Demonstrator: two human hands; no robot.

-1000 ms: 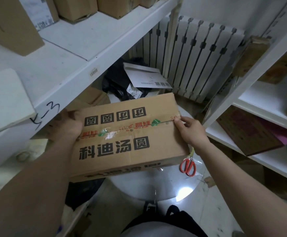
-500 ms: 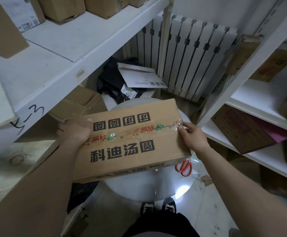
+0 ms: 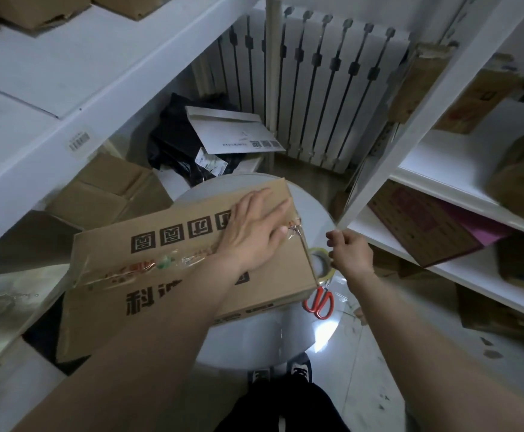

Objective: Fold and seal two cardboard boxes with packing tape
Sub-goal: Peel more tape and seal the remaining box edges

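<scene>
**Sup:** Where's the box rn?

**Op:** From my feed, the brown cardboard box w/ black printed characters (image 3: 104,294) rests on the round glossy white table (image 3: 254,338). Its left part sticks out past the table edge, twd the white shelf unit (image 3: 82,98) on the left. Flaps are closed. A strip of clear packing tape (image 3: 135,269) runs along the top seam, wrinkled in spots.

**Sup:** Hands?

**Op:** I see the left hand (image 3: 251,235) lying flat on the box top nr its right end, palm down over the tape, fingers straight & close together. The right hand (image 3: 352,255) is just off the box's right end, fingers curled in. Can't tell if it's pinching anything, too small on my screen.

**Sup:** Tape roll?

**Op:** The yellowish roll of clear tape (image 3: 318,251) sits on the table betw the box's right end & the right hand, partly hidden by the box. I can't say whether the hand touches it.

**Sup:** Other stuff?

**Op:** Red-handled scissors (image 3: 320,302) lie on the table just beside the box's near right corner. At the back there's a white ribbed radiator (image 3: 316,88), w/ a white envelope (image 3: 229,132) on black bags (image 3: 173,141) in front of it. Plain brown cartons (image 3: 107,194) are on the floor at left. Dark trousers (image 3: 279,406) & shoes (image 3: 299,367) show at the bottom
</scene>
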